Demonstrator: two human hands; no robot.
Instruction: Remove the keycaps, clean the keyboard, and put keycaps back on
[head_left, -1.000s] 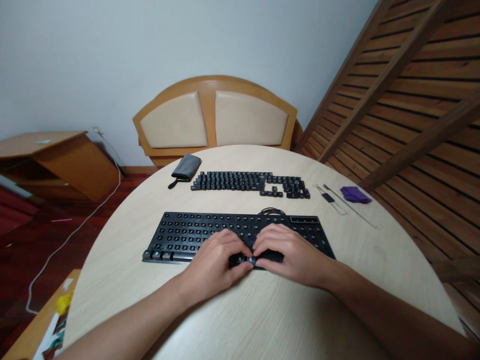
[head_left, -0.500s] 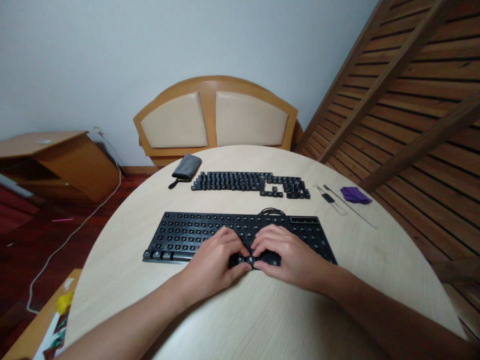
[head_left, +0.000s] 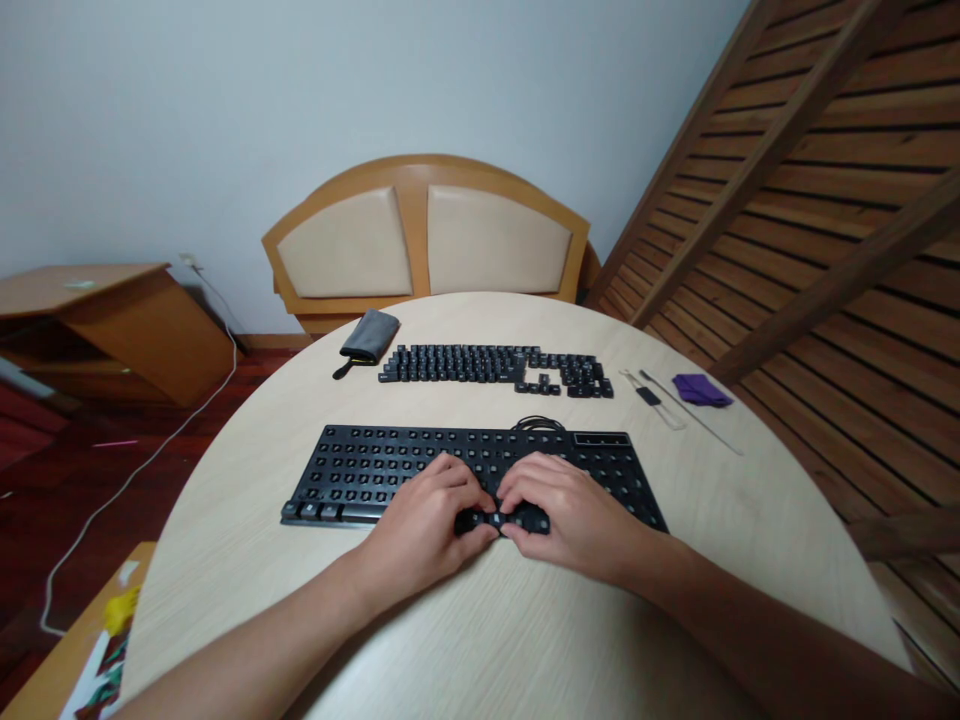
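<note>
A black keyboard [head_left: 360, 463] lies on the round table with most of its keycaps off, showing bare key sockets. Its bottom row carries a few caps at the left and the long spacebar [head_left: 362, 514]. Both hands meet at the right part of that row, around a small black keycap [head_left: 496, 519]. My left hand [head_left: 431, 510] closes its thumb and index finger on the cap's left side. From the right, my right hand [head_left: 574, 510] does the same, its fingers curled. Whether the cap sits fully down is hidden by the fingertips.
Behind the keyboard, loose keycaps [head_left: 457, 364] stand in keyboard order. A grey pouch [head_left: 370, 335] lies at the back left. On the right are a wire keycap puller [head_left: 649, 396], a thin brush [head_left: 694, 412] and a purple cloth [head_left: 700, 390]. A coiled cable [head_left: 537, 423] lies behind the keyboard.
The whole view has shifted slightly. Both hands stay at the same keycap, with the right hand's fingertips a little closer to the left's.
</note>
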